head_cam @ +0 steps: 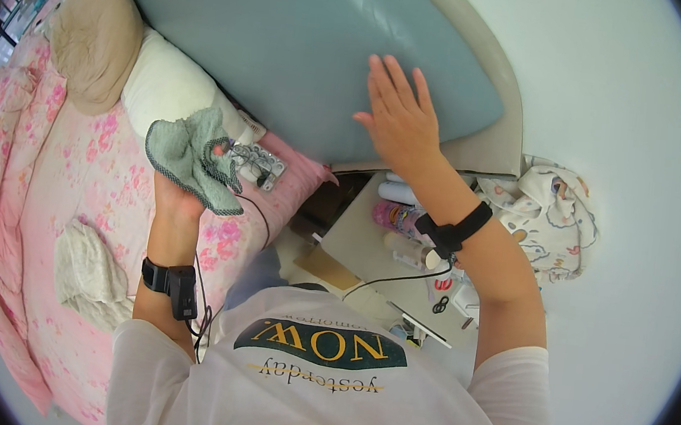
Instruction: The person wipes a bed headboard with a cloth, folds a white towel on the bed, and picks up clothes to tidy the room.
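A grey-green cleaning cloth (188, 147) with a dark stitched edge drapes over my left hand (179, 198), which holds it above the bed; most of the fingers are hidden under the cloth. To the right, my right hand (401, 116) is spread flat, palm down, at the blue-grey padded headboard (284, 38), with nothing in it. Whether the palm touches the surface cannot be told. Each forearm wears a black strap with a small device and a cable.
Pink floral bedding (114, 176), a white pillow (170, 86) and a beige cushion (93, 43) lie left. A clear case (258, 166) sits near the cloth. At right, a bedside table (351, 232) holds bottles and scissors (441, 304), beside a patterned fabric bundle (548, 222).
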Demonstrator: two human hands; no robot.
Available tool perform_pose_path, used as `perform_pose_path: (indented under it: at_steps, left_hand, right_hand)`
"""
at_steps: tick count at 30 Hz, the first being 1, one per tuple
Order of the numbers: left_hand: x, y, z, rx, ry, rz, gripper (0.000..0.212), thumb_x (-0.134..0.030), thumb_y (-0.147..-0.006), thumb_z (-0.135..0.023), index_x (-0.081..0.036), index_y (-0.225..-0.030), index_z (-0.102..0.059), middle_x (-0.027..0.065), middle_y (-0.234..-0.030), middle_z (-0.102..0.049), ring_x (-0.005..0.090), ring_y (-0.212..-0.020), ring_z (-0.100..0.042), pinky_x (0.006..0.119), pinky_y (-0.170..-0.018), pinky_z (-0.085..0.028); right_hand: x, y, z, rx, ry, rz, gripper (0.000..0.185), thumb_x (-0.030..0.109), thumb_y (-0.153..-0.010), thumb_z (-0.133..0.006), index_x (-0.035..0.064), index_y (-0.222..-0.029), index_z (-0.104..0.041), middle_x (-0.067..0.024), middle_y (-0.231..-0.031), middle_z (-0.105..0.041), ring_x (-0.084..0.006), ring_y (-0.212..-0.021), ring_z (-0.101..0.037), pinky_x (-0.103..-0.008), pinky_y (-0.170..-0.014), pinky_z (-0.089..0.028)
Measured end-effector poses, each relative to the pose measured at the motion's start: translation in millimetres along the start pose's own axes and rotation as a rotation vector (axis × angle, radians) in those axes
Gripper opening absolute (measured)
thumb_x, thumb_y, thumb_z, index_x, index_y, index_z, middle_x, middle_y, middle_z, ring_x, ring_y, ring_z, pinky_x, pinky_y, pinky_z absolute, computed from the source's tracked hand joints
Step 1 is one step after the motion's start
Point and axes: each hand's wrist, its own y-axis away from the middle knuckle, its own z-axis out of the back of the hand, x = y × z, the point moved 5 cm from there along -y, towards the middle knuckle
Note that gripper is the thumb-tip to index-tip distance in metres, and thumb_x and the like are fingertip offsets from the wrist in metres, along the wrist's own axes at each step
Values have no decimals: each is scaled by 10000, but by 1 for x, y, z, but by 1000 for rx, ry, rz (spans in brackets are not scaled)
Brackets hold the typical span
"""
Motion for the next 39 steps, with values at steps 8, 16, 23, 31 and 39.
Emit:
perform_pose_path:
  at_steps: [8,16,23,31,39]
  left_hand:
    - [26,-3,-15,-52,-9,95,437,-354,-884,-421,-4,-1137,-492,135,-947,-588,240,-712,-558,380,-617,-497]
    - [12,4,-1,-11,-26,50,394,-290,-900,-427,20,-1140,-474,176,-938,-585,277,-730,-587,375,-639,-521]
    - [20,0,5,-12,-5,103,408,-318,-894,-423,9,-1127,-492,163,-971,-589,266,-718,-584,359,-617,-516]
    - [22,-5,-6,-5,0,146,408,-316,-900,-410,8,-1133,-498,163,-1022,-592,264,-720,-600,353,-626,-525]
    - [-1,-2,10,-67,53,62,346,-298,-897,-437,-29,-1103,-507,172,-971,-589,294,-734,-593,398,-608,-534]
  right_hand:
    - [0,-22,-16,-68,-43,22,607,320,-741,-599,4,-1232,-434,-91,-1335,-377,-210,-1253,-313,-367,-1041,-233]
    - [-5,30,-2,68,-40,-64,598,316,-743,-599,7,-1228,-438,-99,-1328,-387,-221,-1244,-335,-391,-1033,-242]
    - [-35,-28,12,-157,81,-138,561,347,-755,-594,48,-1211,-464,-75,-1282,-439,-221,-1225,-357,-442,-1008,-264]
    - [-32,-9,13,-81,140,-141,546,372,-749,-601,60,-1185,-494,-51,-1264,-455,-204,-1209,-371,-432,-1005,-265]
    - [-33,-10,31,-73,117,-150,474,355,-736,-628,51,-1092,-557,-98,-1237,-470,-257,-1182,-402,-464,-987,-279]
